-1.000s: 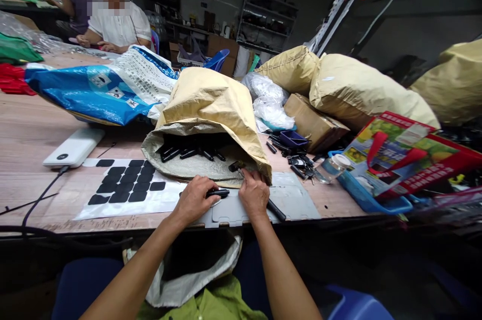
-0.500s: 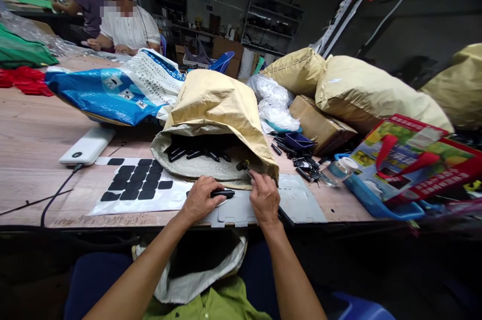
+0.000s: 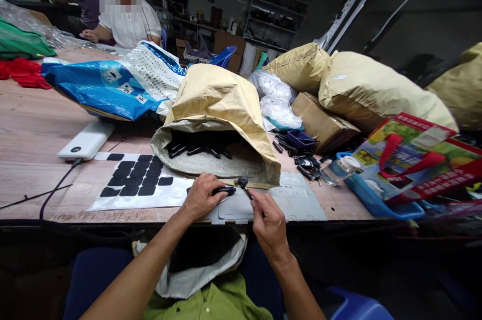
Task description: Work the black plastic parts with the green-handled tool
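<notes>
The person's right hand (image 3: 270,215) has its grip narrowed on a small hammer-like tool (image 3: 243,181); the left hand (image 3: 203,197) has its grip around a black cylindrical piece (image 3: 228,190), above a grey board (image 3: 305,204) on the table (image 3: 22,129), the tool's dark head just beside it. Beyond gapes a tan sack (image 3: 214,92) with black pieces inside; at right, a red-strapped bag (image 3: 446,145) bears pale characters, too small to read; farther left, a blue-and-white sack (image 3: 88,82) shows dense illegible print and white diamond labels.
</notes>
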Demonstrator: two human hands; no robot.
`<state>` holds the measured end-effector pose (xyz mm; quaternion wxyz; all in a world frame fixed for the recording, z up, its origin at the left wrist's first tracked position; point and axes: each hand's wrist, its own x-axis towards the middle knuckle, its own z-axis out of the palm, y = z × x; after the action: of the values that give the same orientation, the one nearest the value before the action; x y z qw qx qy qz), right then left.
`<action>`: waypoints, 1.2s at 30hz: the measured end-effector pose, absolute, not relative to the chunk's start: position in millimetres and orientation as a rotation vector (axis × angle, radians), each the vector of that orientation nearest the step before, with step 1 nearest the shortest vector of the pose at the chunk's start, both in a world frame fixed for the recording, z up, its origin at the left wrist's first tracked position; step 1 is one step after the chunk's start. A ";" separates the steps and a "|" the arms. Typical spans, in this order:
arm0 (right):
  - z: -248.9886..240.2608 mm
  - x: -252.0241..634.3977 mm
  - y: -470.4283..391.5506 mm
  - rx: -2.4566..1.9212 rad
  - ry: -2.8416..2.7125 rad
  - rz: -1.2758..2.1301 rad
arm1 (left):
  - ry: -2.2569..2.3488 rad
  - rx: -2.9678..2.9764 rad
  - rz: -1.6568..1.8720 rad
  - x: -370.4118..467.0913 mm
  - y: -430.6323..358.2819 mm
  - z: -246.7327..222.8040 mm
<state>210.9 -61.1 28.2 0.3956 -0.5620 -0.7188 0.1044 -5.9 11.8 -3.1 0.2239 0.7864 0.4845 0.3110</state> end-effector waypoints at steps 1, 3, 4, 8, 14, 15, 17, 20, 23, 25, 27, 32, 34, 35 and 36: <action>27.2 210.6 -61.1 -1.436 -1.843 0.277 | 1.340 2.165 0.855 -5.8 11.7 -3.0; 27.0 209.9 -60.1 -1.455 -1.856 0.297 | 1.346 2.159 0.852 -5.6 11.6 -2.6; 28.1 209.2 -59.4 -1.458 -1.847 0.298 | 1.349 2.160 0.851 -5.5 11.6 -2.5; 35.3 203.2 -58.0 -1.400 -1.811 0.278 | 1.343 2.162 0.858 -5.4 11.9 -3.8; 32.1 192.3 -60.2 -1.428 -1.937 0.303 | 1.331 2.131 0.864 -6.0 12.8 -5.1; 31.5 192.0 -59.6 -1.441 -1.943 0.308 | 1.331 2.129 0.859 -6.0 12.7 -4.2; 32.1 193.4 -55.9 -1.444 -1.929 0.308 | 1.336 2.127 0.849 -5.8 12.0 -1.8; 34.1 199.7 -43.2 -1.449 -1.885 0.234 | 1.357 2.127 0.843 -5.1 11.1 0.8; 29.9 209.4 -23.9 -1.568 -1.858 0.055 | 1.366 2.130 0.859 -4.4 11.0 0.8; 22.0 215.4 -11.2 -1.686 -1.857 -0.090 | 1.370 2.131 0.868 -4.3 11.5 -0.3; 11.8 219.5 -1.9 -1.777 -1.854 -0.186 | 1.378 2.128 0.861 -4.3 12.2 -1.5; -6.1 220.8 2.8 -1.824 -1.851 -0.276 | 1.376 2.120 0.840 -4.8 12.6 -2.9; -7.4 220.0 1.0 -1.823 -1.856 -0.289 | 1.380 2.118 0.841 -5.2 12.1 -2.8; -7.3 219.7 0.1 -1.821 -1.858 -0.297 | 1.383 2.117 0.841 -5.3 11.8 -2.7; -7.0 219.6 -0.5 -1.819 -1.859 -0.302 | 1.385 2.117 0.840 -5.4 11.5 -2.6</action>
<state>219.6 -0.5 -7.0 0.2588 -0.6711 -0.6858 -0.1115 -5.4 11.5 -2.6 0.2357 0.7719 0.5049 0.3061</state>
